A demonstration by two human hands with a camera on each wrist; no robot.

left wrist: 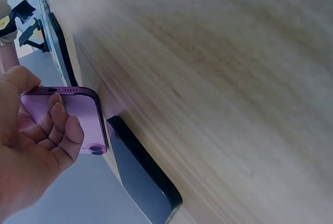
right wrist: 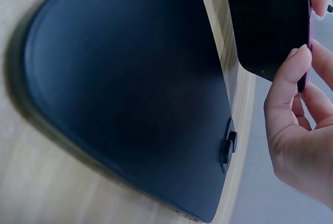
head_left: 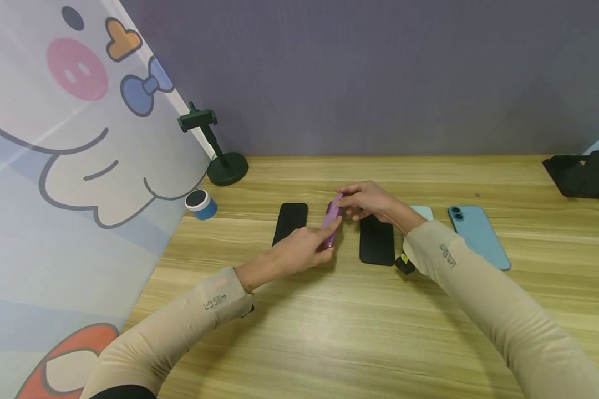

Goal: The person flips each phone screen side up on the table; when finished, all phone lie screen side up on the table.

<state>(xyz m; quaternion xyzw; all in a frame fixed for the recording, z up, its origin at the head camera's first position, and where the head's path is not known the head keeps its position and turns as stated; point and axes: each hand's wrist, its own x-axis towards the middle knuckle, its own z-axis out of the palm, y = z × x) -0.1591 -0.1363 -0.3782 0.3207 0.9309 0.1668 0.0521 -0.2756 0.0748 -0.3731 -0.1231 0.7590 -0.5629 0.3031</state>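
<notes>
A purple phone [head_left: 333, 215] is tilted up on its long edge between both hands. My left hand [head_left: 303, 249] holds its near end; in the left wrist view, that hand's fingers [left wrist: 70, 135] curl against the purple back, by the charging port. The far end is pinched by my right hand [head_left: 368, 199], whose thumb lies at the corner of the dark screen [right wrist: 268, 21] in the right wrist view. A black phone [head_left: 289, 219] lies left of the purple one, partly behind my left hand. Under my right hand, another black phone [head_left: 376, 246] lies flat with its back up.
Right of the black phones lie a pale phone [head_left: 423, 211], mostly hidden by the right sleeve, and a blue phone [head_left: 479, 235]. A dark green phone stand [head_left: 228, 169] and a blue-and-white jar [head_left: 202, 205] are at the left. A black stand [head_left: 584, 174] sits at the far right.
</notes>
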